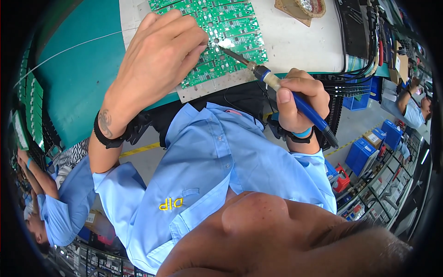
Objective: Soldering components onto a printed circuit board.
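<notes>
My right hand (302, 98) grips a soldering iron (310, 113) by its blue handle. The iron points up and to the left, its dark tip over the green circuit boards (237, 44) at a row of round holes; whether it touches them I cannot tell. My left hand (161, 51) is closed above the left part of the boards, fingertips close to the iron's tip. Into it from the left runs a thin solder wire (83, 44); the wire's end is hidden by my fingers. A light grey plate (290, 51) lies under the boards.
A small round dish on a brown base (302, 17) stands at the far right of the plate. Dark cables (364, 64) hang along the right side. A teal mat (76, 87) covers the left. Several green boards (34, 104) stand at the left edge, near a co-worker in blue (69, 203).
</notes>
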`<state>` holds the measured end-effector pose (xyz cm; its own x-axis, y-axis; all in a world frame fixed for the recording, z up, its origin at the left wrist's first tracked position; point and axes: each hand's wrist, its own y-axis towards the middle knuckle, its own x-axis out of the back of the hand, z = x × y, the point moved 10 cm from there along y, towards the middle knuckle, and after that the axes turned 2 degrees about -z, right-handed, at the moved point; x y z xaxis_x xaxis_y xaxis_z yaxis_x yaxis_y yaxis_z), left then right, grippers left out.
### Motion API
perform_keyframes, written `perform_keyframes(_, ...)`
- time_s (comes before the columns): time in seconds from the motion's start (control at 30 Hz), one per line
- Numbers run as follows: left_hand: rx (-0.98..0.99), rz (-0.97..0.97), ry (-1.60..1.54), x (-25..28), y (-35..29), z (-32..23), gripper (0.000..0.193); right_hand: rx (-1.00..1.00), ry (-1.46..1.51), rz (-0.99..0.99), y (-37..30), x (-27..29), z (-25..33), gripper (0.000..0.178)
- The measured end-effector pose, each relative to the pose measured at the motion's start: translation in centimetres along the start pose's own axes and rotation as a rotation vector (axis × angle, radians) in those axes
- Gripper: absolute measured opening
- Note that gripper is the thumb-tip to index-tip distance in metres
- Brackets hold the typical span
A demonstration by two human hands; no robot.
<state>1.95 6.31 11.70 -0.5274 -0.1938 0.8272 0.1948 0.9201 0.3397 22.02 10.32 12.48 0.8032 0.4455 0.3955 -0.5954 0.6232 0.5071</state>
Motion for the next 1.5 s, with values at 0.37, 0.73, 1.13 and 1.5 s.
perform_keyframes(0.37, 0.002, 0.015, 0.003, -0.2, 0.3, -0.2, 0.010, -0.020, -0.019, 0.029, 0.1, -0.2, -0.2, 0.017)
perform_keyframes(0.73, 0.000, 0.011, -0.001, -0.3, 0.4, -0.4, 0.010, -0.006, -0.037, 0.035, 0.2, -0.3, 0.0, 0.016)
perform_keyframes(1.13, 0.017, -0.049, -0.109, -0.1, 0.0, 0.7, 0.007, -0.025, -0.044, 0.059, 0.3, -0.4, -0.2, 0.017)
perform_keyframes(1.5, 0.595, -0.094, -1.325, -1.9, -2.8, 9.2, 0.007, 0.061, 0.056, -0.194, 0.0, 2.2, 0.0, 0.016)
